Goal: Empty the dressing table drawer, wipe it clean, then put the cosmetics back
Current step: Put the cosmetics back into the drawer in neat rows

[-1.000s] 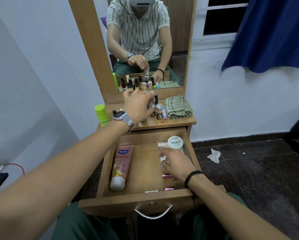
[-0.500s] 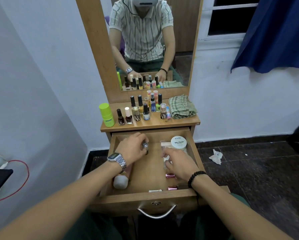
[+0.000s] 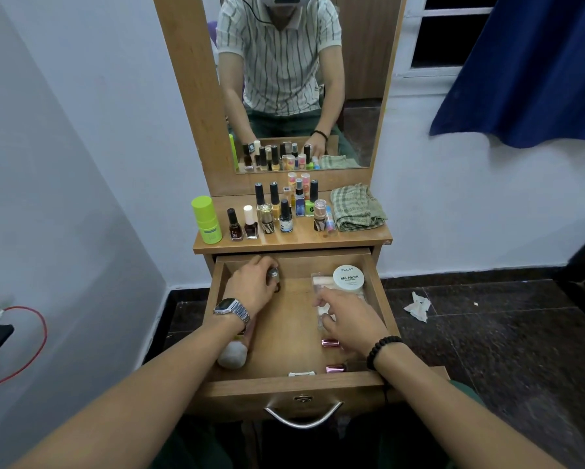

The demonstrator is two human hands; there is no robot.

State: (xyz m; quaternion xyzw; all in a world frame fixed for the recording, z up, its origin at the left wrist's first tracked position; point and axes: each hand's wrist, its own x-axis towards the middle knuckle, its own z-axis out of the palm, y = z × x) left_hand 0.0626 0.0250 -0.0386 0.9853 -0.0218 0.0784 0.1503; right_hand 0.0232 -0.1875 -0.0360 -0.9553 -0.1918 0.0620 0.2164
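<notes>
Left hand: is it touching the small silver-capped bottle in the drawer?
Touching. The head view shows the left hand with fingers curled round the small bottle.

Drawer middle: bare wood strip down the centre of the drawer (image 3: pixel 289 333), between both hands, wide open from above.
Drawer left: left hand (image 3: pixel 253 287) with a small bottle (image 3: pixel 273 275) sits at the back corner; tube (image 3: pixel 234 355) lies along the left wall under the wrist.
Drawer right: white jar (image 3: pixel 348 278) at the back, clear packet (image 3: pixel 321 299) in front of it, right hand (image 3: pixel 350 321) over that.
Drawer front: two pink caps (image 3: pixel 330 342) and a white clip (image 3: pixel 301 374) near the front wall.
Bench back: bottles (image 3: pixel 286 211) packed tight mid-bench, green stick (image 3: pixel 207 220) at the left edge, cloth (image 3: pixel 357 208) on the right.
Bench front: thin bare strip of the bench (image 3: pixel 294 243) along its front edge.
</notes>
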